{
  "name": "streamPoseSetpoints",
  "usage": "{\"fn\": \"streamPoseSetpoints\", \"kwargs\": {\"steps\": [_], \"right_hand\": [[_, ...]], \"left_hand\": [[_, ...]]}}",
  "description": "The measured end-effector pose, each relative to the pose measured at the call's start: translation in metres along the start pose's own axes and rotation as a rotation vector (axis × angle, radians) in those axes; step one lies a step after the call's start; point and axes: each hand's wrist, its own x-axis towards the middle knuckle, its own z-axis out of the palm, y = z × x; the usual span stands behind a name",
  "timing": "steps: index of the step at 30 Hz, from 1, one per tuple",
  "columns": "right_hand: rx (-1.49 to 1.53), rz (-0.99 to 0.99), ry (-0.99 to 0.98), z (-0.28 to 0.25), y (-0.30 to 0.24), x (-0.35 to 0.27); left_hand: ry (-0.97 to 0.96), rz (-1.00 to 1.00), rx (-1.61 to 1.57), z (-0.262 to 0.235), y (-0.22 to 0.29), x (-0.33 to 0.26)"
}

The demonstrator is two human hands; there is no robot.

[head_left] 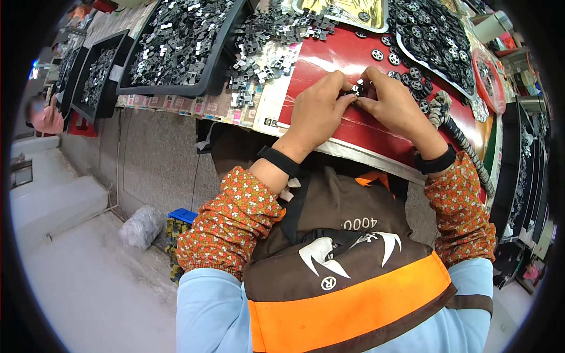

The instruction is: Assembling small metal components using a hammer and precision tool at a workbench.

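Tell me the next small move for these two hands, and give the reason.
Probably press the small dark plastic piece together between the fingertips. The left hand and right hand already meet over it above the red glossy sheet, pinching it from both sides, with loose small black wheels close by. Whether it is seated yet cannot be seen.

2 hands point(318, 112) point(394, 103), 3 black trays point(170, 88) point(106, 106) point(66, 88), 1 blue crate point(183, 215), approx. dozens of small wheels point(435, 35)
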Motion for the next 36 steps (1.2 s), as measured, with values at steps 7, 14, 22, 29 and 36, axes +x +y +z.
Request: {"fn": "streamPoseSetpoints", "kwargs": {"steps": [7, 14, 22, 29, 36], "right_hand": [[-0.158, -0.200, 0.223, -0.020, 0.041, 0.018], [-0.250, -0.322, 0.052, -0.027, 0.072, 0.029], [-0.018, 0.139, -0.133, -0.045, 0.065, 0.045], [-0.285, -0.084, -0.011, -0.057, 0.109, 0.039], [0.049, -0.017, 0.114, -0.025, 0.062, 0.027]], "left_hand": [[0.041, 0.044, 0.052, 0.010, -0.006, -0.008], [0.085, 0.113, 0.063, 0.025, -0.014, -0.012], [0.219, 0.131, 0.108, 0.032, -0.013, -0.012], [0.175, 0.134, 0.071, 0.038, -0.012, -0.006], [0.144, 0.122, -0.028, 0.027, -0.015, -0.009]]}}
